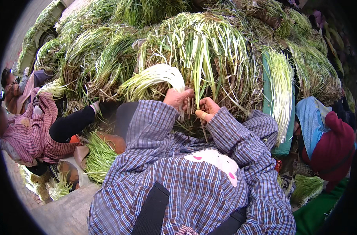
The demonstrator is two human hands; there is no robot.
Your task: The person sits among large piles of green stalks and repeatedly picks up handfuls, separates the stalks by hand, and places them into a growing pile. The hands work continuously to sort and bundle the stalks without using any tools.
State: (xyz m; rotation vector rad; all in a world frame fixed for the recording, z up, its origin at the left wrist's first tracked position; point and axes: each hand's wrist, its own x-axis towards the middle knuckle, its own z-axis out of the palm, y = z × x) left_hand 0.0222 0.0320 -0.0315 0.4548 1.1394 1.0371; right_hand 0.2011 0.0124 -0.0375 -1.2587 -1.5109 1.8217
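My left hand (178, 98) is closed around a bunch of pale, long-leaved greens (158, 73), perhaps garlic chives, whose leaves droop over to the left. Close beside it on the right, my right hand (208, 109) pinches a yellow-green stalk (198, 85) between thumb and fingers. A tan wrap covers part of one digit of that hand. A thin brown stem end hangs below the right hand. Just beyond both hands stands a large heap of untrimmed greens (205, 38), its brown, dry bases facing me.
To the right, clean pale stalks (280, 94) lie lengthwise on a green board (266, 76). More greens (100, 158) stand in a container at my lower left. A person in a red checked garment (43, 126) sits at left, another in a maroon top (328, 147) at right.
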